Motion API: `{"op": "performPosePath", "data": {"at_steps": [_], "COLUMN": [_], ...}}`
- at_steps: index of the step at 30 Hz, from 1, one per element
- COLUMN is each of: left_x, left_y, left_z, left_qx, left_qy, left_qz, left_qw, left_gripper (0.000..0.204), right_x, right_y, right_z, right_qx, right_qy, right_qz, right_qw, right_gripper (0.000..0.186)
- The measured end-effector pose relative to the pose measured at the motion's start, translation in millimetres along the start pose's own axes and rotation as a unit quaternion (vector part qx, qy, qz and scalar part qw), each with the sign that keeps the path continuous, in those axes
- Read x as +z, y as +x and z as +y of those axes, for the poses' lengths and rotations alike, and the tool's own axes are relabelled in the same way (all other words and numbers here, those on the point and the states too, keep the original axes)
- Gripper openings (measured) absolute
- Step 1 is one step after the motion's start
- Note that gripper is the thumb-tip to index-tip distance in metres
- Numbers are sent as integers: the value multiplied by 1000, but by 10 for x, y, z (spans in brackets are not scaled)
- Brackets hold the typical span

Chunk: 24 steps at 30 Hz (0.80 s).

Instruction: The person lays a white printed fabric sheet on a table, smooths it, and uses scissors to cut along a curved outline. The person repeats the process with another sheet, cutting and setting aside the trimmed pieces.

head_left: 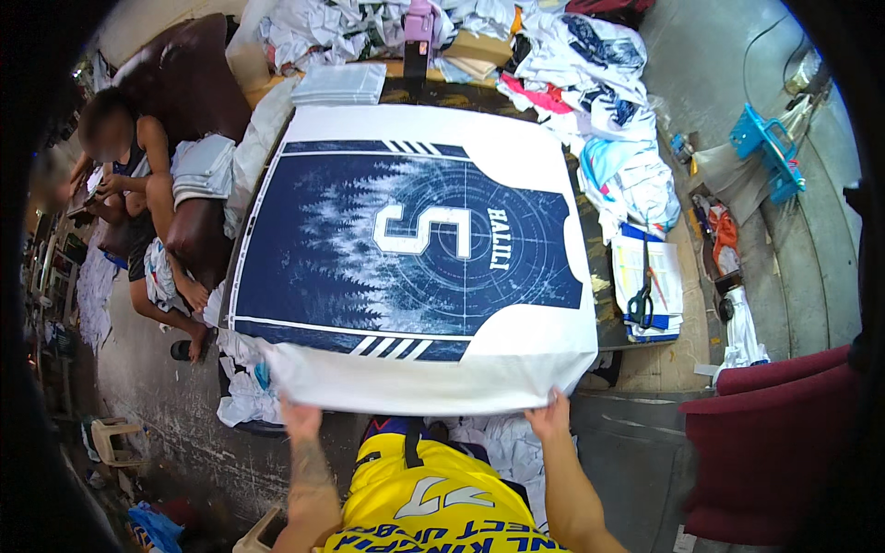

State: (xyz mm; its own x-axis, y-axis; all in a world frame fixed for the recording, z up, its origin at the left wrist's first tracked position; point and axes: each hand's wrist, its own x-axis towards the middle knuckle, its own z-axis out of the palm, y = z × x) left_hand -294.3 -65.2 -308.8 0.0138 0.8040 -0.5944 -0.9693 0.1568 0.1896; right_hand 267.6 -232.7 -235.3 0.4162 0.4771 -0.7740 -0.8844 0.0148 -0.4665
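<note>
A large white fabric sheet (516, 370) printed with a navy jersey panel (313, 240), showing forest, rings and lettering, lies over a dark table. My left hand (300, 415) grips its near edge on the left, and my right hand (550, 416) holds the same edge on the right. Between them the white border hangs slightly bent. Some fingers are hidden by the fabric. Black-handled scissors (640, 305) lie on a stack of papers (669, 276) right of the sheet, and folded pale fabric (338, 85) sits beyond its far edge.
A seated person (138, 152) occupies a brown sofa (194, 55) at left, another partly visible behind. Heaped garments (572, 64) surround the table's back and right. A blue basket (765, 152) is at right, a maroon cushion (765, 442) lower right, a plastic stool (115, 438) lower left.
</note>
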Motion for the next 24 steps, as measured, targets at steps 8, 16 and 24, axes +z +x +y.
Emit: {"op": "performPosePath", "data": {"at_steps": [8, 16, 24], "left_x": [1598, 4022, 4370], "left_y": [-1564, 1310, 3689], "left_z": [1415, 1747, 968], "left_qx": [433, 122, 303], "left_qy": [507, 706, 771], "left_qz": [145, -178, 59], "left_qw": [731, 674, 558], "left_gripper": [71, 15, 34], "right_x": [577, 3136, 3907], "right_y": [-1761, -1275, 622], "right_z": [-1261, -3123, -2995], "right_qx": [-431, -326, -409], "right_qy": [-201, -625, -561], "right_qz": [8, -174, -67], "right_qw": [880, 687, 716], "right_gripper": [66, 35, 22]}}
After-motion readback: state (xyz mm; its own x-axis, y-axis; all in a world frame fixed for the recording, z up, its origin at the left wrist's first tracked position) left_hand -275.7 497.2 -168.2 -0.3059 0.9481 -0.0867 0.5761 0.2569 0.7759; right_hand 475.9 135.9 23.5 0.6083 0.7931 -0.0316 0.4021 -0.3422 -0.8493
